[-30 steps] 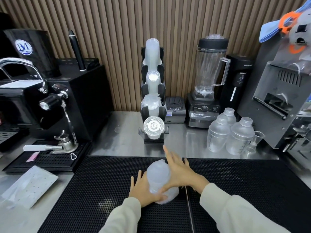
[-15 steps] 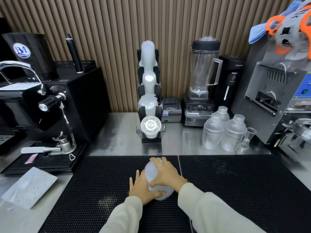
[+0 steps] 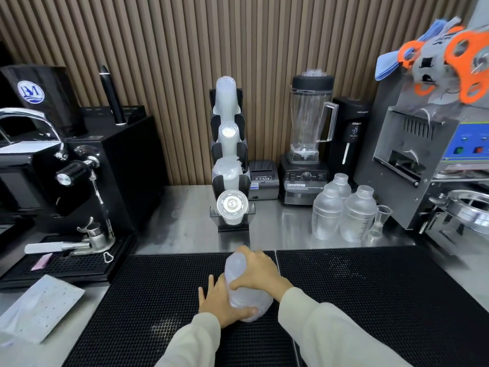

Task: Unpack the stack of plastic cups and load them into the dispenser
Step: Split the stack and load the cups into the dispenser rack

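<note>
A frosted stack of plastic cups (image 3: 235,271), still in its clear wrap, stands on the black rubber mat (image 3: 164,300) near the counter's front. My right hand (image 3: 260,274) is clamped over the upper half of the stack. My left hand (image 3: 222,303) holds its base, thumb across the front. Behind it, on the steel counter, stands the black cup dispenser (image 3: 229,160), a tall rack with several tubes stacked one above another. Cups fill the tubes, and the lowest shows a round cup bottom facing me.
An espresso machine (image 3: 66,176) and drip tray fill the left side. A blender (image 3: 308,144), receipt printer (image 3: 263,180), frosted shaker bottles (image 3: 344,213) and a cup sealing machine (image 3: 434,165) stand to the right. A perforated white bag (image 3: 37,311) lies front left.
My right hand came down from an open, raised pose and closed over the top of the cup stack. The left hand stayed at the base. The view shifted slightly right.
</note>
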`<action>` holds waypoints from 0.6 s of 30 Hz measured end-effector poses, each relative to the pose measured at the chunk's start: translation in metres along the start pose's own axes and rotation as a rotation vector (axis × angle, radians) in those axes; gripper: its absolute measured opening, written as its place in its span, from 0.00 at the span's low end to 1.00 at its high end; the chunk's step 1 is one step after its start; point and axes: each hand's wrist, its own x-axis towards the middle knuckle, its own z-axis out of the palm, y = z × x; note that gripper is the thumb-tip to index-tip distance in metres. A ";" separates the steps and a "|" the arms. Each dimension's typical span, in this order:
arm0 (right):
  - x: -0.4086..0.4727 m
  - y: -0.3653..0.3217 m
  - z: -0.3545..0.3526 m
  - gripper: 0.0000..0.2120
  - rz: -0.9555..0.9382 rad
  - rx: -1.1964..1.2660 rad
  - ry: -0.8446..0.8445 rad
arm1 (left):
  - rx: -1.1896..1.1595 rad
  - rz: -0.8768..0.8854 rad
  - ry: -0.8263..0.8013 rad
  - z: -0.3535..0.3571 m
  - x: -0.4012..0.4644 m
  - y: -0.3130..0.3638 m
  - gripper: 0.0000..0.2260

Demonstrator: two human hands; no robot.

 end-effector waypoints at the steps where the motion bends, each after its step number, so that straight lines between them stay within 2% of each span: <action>1: 0.000 -0.002 -0.004 0.37 -0.006 0.011 0.011 | 0.017 0.008 0.003 -0.001 0.000 0.000 0.55; 5: 0.006 -0.011 -0.025 0.37 -0.036 0.059 0.056 | 0.001 0.093 -0.039 -0.013 0.000 -0.006 0.65; 7: 0.013 -0.018 -0.041 0.38 -0.053 0.075 0.108 | -0.049 0.190 -0.015 -0.031 0.003 -0.010 0.67; 12: 0.034 -0.047 -0.104 0.37 -0.142 0.081 0.287 | -0.291 0.287 0.253 -0.103 0.020 -0.004 0.53; 15: 0.054 -0.062 -0.139 0.39 -0.199 0.020 0.369 | -0.285 0.340 0.382 -0.143 0.035 0.014 0.45; 18: 0.077 -0.074 -0.161 0.41 -0.242 -0.126 0.445 | -0.223 0.379 0.428 -0.170 0.054 0.035 0.45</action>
